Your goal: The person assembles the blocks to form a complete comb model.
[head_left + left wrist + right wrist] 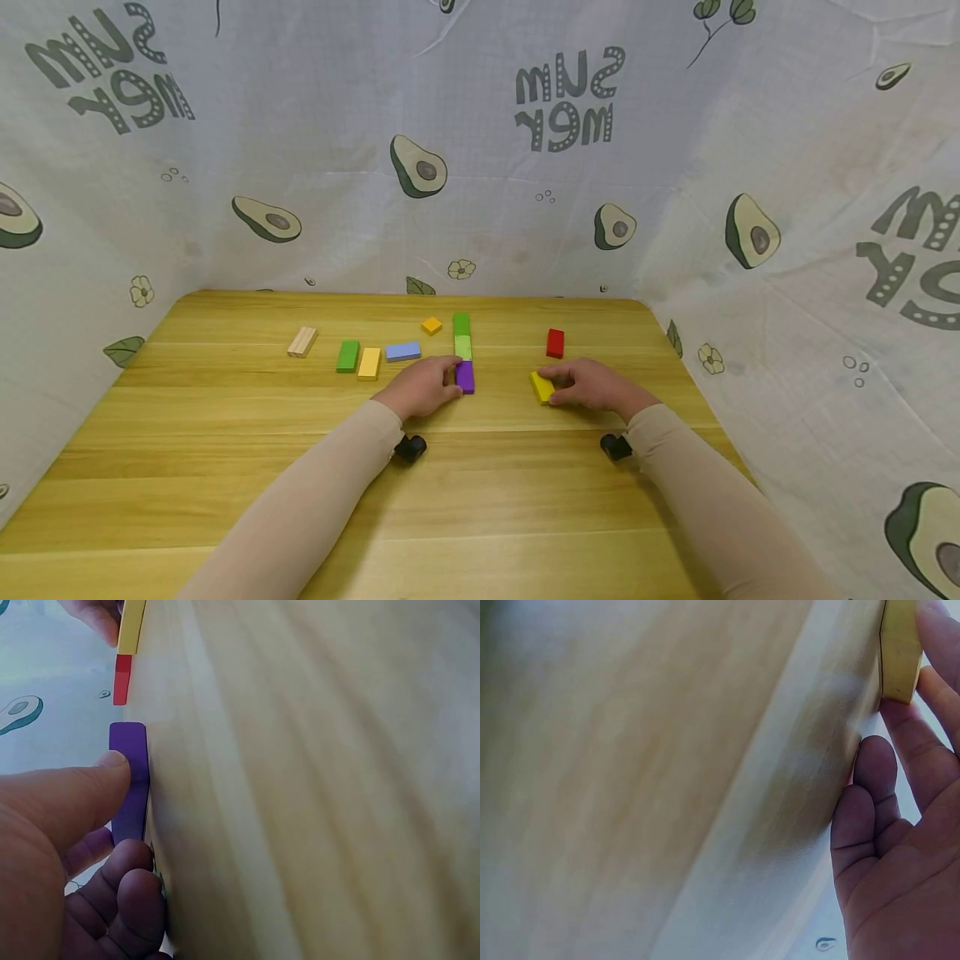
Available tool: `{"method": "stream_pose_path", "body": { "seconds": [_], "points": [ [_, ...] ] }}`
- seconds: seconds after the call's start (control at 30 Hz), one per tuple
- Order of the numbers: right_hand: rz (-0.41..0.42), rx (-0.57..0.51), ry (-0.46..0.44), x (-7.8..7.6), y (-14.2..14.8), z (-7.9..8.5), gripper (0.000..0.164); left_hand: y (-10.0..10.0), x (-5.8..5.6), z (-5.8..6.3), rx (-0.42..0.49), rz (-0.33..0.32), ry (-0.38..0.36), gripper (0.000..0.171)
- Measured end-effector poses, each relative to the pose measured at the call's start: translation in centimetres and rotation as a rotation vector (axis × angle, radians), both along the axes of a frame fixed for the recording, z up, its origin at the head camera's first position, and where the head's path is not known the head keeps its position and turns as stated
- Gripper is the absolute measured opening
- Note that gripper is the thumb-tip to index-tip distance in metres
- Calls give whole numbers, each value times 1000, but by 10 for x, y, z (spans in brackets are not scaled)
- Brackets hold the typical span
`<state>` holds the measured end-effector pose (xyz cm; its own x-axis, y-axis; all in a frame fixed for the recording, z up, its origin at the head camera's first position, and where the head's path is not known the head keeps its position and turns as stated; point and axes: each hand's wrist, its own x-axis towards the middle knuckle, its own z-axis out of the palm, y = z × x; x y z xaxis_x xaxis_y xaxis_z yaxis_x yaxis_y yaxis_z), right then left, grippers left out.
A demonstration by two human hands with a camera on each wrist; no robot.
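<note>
In the head view my left hand [422, 388] holds a purple block [467, 380] between thumb and fingers, low over the wooden table. The left wrist view shows the thumb [97, 784] on the purple block's near side. Directly behind that block a light green block [462, 347] and a green block [461, 323] line up end to end with it. To the right, my right hand [596, 387] pinches a yellow block [541, 387], which lies tilted at the tabletop. In the right wrist view the yellow block [900, 660] shows between fingertips, partly out of frame.
A red block [555, 343] lies behind the yellow one. Left of the row are a blue block [402, 352], a small orange block [431, 326], a pale yellow block [369, 364], another green block [348, 357] and plain wood pieces [302, 342]. A printed cloth [495, 233] hangs behind the table.
</note>
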<state>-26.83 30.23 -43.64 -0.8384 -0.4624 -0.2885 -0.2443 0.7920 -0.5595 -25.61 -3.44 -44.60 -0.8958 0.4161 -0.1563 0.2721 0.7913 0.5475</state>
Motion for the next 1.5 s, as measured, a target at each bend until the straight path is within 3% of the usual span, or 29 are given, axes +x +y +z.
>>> {"method": "stream_pose_path", "body": {
  "seconds": [0.33, 0.6, 0.77, 0.97, 1.27, 1.5],
  "points": [
    [0, -17, -7, 0, 1, 0, 60, -1, -3, 0, -6, 5, -13, 62],
    [-5, -10, -9, 1, 1, 2, 60, -11, -13, 11, 44, -26, -12, 65],
    [-8, -10, -4, 0, 1, 1, 60, -18, -26, 19, 66, 30, 61, 57],
    [4, -4, -7, 0, 2, 1, 58, -27, -42, 19, -16, 124, 112, 55],
    [-10, 16, 0, 1, 1, 1, 58, -34, -60, 8, -66, 187, 54, 62],
    [-15, 4, -6, 2, 1, 0, 59, -34, -64, 6, -82, 212, 21, 56]
  ]
}}
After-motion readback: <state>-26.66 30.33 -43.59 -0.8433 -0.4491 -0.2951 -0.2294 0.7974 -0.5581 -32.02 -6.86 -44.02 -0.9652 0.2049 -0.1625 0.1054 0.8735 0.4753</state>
